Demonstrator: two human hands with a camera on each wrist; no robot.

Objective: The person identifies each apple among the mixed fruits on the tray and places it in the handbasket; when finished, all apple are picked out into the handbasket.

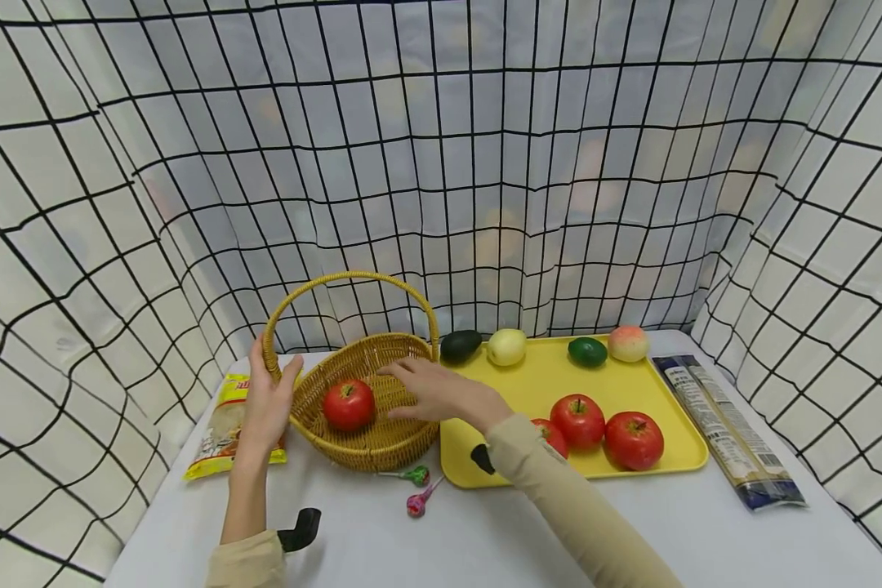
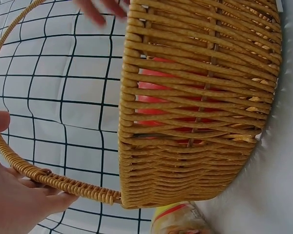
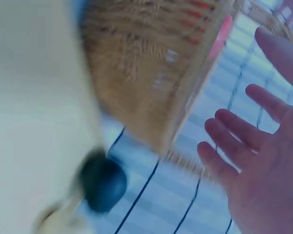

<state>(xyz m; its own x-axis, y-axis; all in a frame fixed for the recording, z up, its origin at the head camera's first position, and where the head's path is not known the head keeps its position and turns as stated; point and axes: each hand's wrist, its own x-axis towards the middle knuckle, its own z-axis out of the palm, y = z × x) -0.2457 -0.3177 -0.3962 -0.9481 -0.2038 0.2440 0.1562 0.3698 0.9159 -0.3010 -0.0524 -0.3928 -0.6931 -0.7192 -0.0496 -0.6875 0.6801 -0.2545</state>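
A wicker basket [image 1: 404, 445] with a tall arched handle [image 1: 349, 276] stands on the table, a red apple [image 1: 349, 405] inside it. My left hand [image 1: 267, 404] touches the left side of the handle, fingers straight behind it and thumb spread away. From the left wrist view, those fingers lie along the handle's outer side, and the apple's red shows through the weave [image 2: 200, 165]. Over the basket's right half hovers my right hand [image 1: 444, 392]. Its fingers are spread with nothing between them, as the right wrist view also shows [image 3: 263, 151].
Right of the basket lies a yellow tray [image 1: 536, 384] with red apples [image 1: 634, 441], a peach [image 1: 628, 344], a pale yellow-green fruit [image 1: 506, 347] and dark green fruits [image 1: 587, 352]. Two lollipops [image 1: 416, 504] lie in front. A yellow packet [image 1: 224, 429] is left, long packages [image 1: 728, 429] right. Black netting surrounds the table.
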